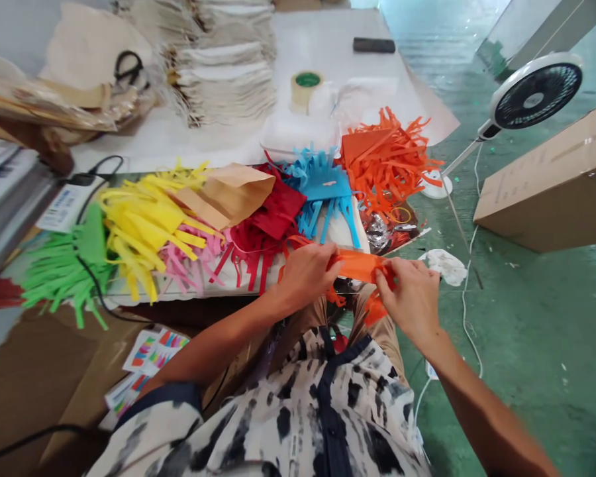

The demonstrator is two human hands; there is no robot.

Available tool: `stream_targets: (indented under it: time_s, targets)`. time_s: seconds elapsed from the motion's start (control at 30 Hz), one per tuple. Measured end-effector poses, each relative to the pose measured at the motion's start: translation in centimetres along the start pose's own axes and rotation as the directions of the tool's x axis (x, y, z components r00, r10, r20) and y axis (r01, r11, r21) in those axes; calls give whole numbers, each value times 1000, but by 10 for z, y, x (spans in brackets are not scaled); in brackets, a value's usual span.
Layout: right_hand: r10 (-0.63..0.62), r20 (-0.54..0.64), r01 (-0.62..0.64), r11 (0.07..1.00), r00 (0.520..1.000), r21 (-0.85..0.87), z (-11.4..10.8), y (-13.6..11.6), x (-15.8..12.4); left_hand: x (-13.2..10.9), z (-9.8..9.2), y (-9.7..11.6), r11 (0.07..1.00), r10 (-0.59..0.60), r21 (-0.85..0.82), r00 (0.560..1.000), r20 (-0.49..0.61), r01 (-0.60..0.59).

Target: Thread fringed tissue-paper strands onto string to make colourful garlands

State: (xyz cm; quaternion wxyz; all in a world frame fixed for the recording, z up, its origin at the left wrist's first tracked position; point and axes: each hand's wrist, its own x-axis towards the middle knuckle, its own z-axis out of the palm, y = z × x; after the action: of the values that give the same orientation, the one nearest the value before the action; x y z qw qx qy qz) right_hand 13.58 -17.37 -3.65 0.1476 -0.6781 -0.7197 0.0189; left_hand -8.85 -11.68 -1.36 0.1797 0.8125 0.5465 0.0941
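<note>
While the counter (pixel 330 40) carries fringed bundles along its near edge, green fringe (pixel 62 268) by the left corner, then yellow fringe (pixel 146 209), red fringe (pixel 273 215), blue fringe (pixel 322 182), with orange fringe (pixel 387 156) at the right edge, left hand (pixel 305 275) and right hand (pixel 413 295) have fingers pinched on an orange strip (pixel 355 265), stretched between them by the near right corner. Bundles look already cut; strip's still in work, remaining amount can't tell.

White-topped table (pixel 335 36). Along near side, left to right: fringed green bundle (pixel 67 265), yellow bundle (pixel 144 209), pink bundle (pixel 193 266), red bundle (pixel 281 215), blue bundle (pixel 318 189), orange bundle (pixel 382 156). Farther back: off-white stacks (pixel 228 83), tape roll (pixel 302 99); dark bar (pixel 374 45) near far right corner.
</note>
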Motion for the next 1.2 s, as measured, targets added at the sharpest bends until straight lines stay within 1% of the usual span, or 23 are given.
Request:
stream_targets:
  time_s: [0.1,0.17,0.37,0.5,0.57,0.6,0.63,0.7,0.73,0.77,0.83,0.9,0.97,1.03,1.1,1.13,1.2]
  targets:
    - [29,15,-30,1000,999,9,0,-4,3,1,0,5,991,9,136,1000,-2,-8]
    - [35,26,-35,999,999,6,0,-5,5,1,1,6,984,30,177,999,-26,-25]
    - [22,20,-22,1000,1000,7,0,-4,11,5,10,-4,980,89,189,986,-142,-62]
    - [21,18,-21,1000,1000,3,2,-2,14,4,10,-7,972,154,211,964,-218,-107]
    - [19,28,-19,1000,999,-11,3,-3,16,3,8,-7,954,239,239,939,-249,-179]
    - [19,35,-18,1000,999,-20,3,-4,17,2,7,-6,931,320,258,917,-239,-257]
    - [19,45,-18,999,999,-30,3,-4,18,2,6,-5,892,419,275,884,-205,-359]
    - [19,65,-16,999,998,-46,2,-3,20,1,7,-4,777,603,288,793,-88,-559]
    - [21,71,-17,999,997,-51,0,-1,21,1,8,-4,728,657,285,753,-33,-623]
    - [24,68,-20,998,997,-60,-2,2,21,2,9,-4,701,682,283,731,1,-654]
    - [37,10,-35,995,999,-93,-10,10,19,1,11,-6,696,687,286,727,2,-659]
    - [31,-93,-43,990,995,-134,-21,17,13,0,10,-8,702,688,281,725,-31,-655]
    - [-39,-158,15,989,987,-147,-31,18,3,-1,8,-8,702,692,275,721,-41,-657]
    - [-160,-149,144,983,976,-111,-37,12,-9,-1,5,-6,713,677,268,736,-22,-648]
    - [-284,-106,279,959,953,-56,-34,2,-20,-1,4,-5,727,662,248,750,-7,-640]
    - [-328,-84,326,945,941,-38,-30,-3,-25,0,3,-4,731,661,232,750,-9,-641]
    - [-367,-40,365,930,930,-33,-19,-8,-31,1,4,-5,729,671,209,741,-24,-652]
